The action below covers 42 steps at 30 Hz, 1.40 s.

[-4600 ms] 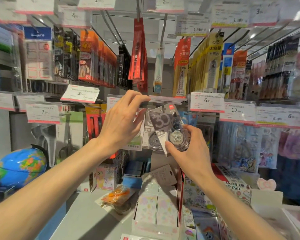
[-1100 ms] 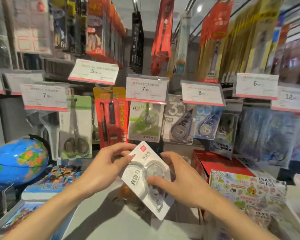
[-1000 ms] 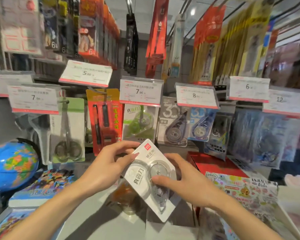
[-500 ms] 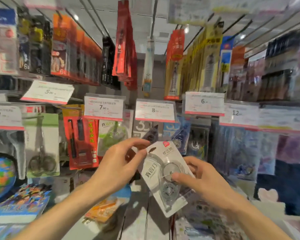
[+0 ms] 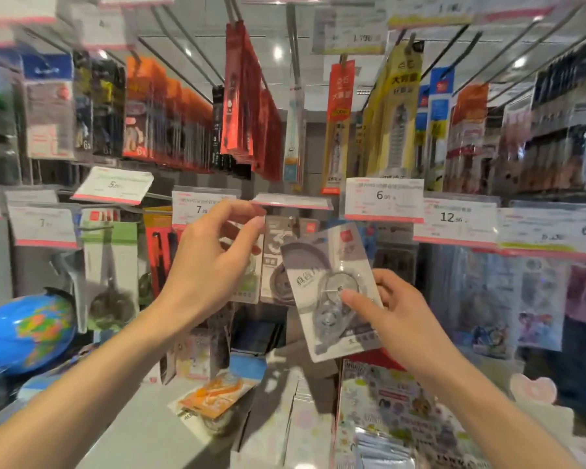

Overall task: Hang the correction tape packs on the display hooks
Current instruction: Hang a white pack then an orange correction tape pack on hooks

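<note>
My right hand (image 5: 398, 321) pinches a white correction tape pack (image 5: 313, 265), thumb on its clear blister, fingers behind the card. The pack is tilted, its top corner up near the display hook (image 5: 290, 222) under the tilted-up price tag (image 5: 293, 201). A grey correction tape pack (image 5: 278, 247) hangs on that hook, just behind the one I hold. My left hand (image 5: 214, 262) is raised to the left of the hook, fingers loosely curved, index fingertip at the left end of the tilted-up tag, thumb apart and holding nothing. A green pack (image 5: 248, 286) hangs partly hidden behind this hand.
An orange pack (image 5: 217, 397) lies on the grey shelf (image 5: 142, 431) below. A blue globe (image 5: 24, 330) stands at the left, hanging scissors (image 5: 110, 265) beside it. Sticker books (image 5: 389, 401) fill the lower right. Rows of hanging goods and price tags crowd the hooks above.
Both hands have risen from the shelf toward the hook row. My left hand has let go of the white pack and reached the price tag; my right hand alone carries the pack up.
</note>
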Tool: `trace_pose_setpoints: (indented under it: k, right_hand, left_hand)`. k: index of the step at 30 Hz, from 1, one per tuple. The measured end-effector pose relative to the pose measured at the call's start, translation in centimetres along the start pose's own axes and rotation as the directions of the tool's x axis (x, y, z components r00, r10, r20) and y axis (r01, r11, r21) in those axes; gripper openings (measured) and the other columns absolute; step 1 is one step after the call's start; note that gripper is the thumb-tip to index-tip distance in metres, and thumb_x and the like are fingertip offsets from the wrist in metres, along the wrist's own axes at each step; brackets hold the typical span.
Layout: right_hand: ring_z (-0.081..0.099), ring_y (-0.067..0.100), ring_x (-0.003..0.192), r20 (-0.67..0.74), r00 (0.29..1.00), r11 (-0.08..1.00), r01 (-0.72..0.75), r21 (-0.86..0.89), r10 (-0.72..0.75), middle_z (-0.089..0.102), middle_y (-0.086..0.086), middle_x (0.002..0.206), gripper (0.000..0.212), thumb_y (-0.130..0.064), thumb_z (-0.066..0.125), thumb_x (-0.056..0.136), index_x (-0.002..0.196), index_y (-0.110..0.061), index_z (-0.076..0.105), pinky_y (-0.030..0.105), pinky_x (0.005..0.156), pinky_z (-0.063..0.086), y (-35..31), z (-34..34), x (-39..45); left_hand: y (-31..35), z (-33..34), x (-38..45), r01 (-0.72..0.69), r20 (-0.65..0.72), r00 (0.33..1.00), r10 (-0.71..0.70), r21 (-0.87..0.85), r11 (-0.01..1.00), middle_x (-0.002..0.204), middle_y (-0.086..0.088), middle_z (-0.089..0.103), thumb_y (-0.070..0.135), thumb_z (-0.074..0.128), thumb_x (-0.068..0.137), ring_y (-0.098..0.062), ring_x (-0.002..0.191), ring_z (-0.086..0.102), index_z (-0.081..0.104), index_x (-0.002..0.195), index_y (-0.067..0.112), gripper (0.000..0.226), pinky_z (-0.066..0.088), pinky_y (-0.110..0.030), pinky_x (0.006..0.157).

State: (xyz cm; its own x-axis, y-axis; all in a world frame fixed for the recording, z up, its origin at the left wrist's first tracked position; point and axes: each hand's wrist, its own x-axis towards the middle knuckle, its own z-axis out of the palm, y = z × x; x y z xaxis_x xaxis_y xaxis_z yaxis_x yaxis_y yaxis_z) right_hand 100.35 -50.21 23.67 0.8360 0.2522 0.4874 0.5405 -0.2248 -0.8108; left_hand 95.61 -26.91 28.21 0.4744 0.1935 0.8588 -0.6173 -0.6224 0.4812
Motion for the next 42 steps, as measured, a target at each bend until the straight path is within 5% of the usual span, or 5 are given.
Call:
trace_pose_setpoints:
  k: [20,27,31,37,42]
  right_hand:
    - [0.068,0.007,0.087,-0.009,0.999,0.993,-0.052,0.106,0.054,0.068,-0.016,0.092,0.018,-0.034,0.067,0.094,0.095,-0.037,0.05,0.018,0.07,0.045,-0.3,3.9,5.2]
    - [0.069,0.01,0.099,-0.031,0.997,0.989,-0.064,0.133,0.069,0.072,-0.015,0.105,0.039,-0.039,0.069,0.093,0.127,-0.028,0.052,0.024,0.078,0.048,1.0,4.9,5.8]
    - [0.062,-0.014,0.087,-0.029,0.998,0.987,-0.042,0.157,0.047,0.061,-0.03,0.098,0.035,-0.034,0.066,0.096,0.122,-0.035,0.043,0.016,0.076,0.045,1.6,5.6,5.9]
    - [0.065,0.001,0.103,-0.046,0.999,0.995,-0.026,0.091,0.03,0.068,-0.012,0.119,0.046,-0.03,0.063,0.097,0.138,-0.031,0.042,0.029,0.092,0.053,1.9,6.5,5.8]
    - [0.048,0.005,0.121,-0.079,0.976,0.949,0.178,-0.26,-0.205,0.044,-0.007,0.147,0.076,-0.031,0.055,0.1,0.154,-0.048,0.003,0.029,0.094,0.042,2.8,6.6,3.9]
  left_hand:
    - [-1.3,-0.5,0.1,-0.001,0.106,0.994,0.002,-0.009,1.0,0.096,0.011,0.07,0.015,0.056,0.099,-0.011,0.072,0.07,0.06,0.11,0.032,0.02,0.059,-0.041,0.068]
    - [-3.5,-0.1,-1.6,0.032,0.152,0.987,-0.045,0.086,0.996,0.099,0.016,0.067,0.026,0.058,0.098,-0.004,0.081,0.067,0.059,0.116,0.033,0.019,0.058,-0.032,0.071]
    - [-5.8,1.1,-3.6,0.041,0.191,0.978,-0.082,0.209,0.977,0.116,0.015,0.057,0.04,0.057,0.097,0.005,0.101,0.057,0.05,0.131,0.036,0.035,0.052,-0.029,0.088]
    - [-8.3,3.9,-4.3,0.11,0.278,0.947,-0.158,0.181,0.977,0.132,0.011,0.049,0.053,0.053,0.097,-0.004,0.104,0.057,0.022,0.149,0.052,0.061,0.046,-0.029,0.09]
    - [-9.4,5.0,-3.8,0.114,0.306,0.939,-0.16,0.162,0.98,0.127,0.009,0.052,0.046,0.052,0.099,-0.005,0.091,0.052,0.015,0.154,0.05,0.066,0.044,-0.029,0.085]
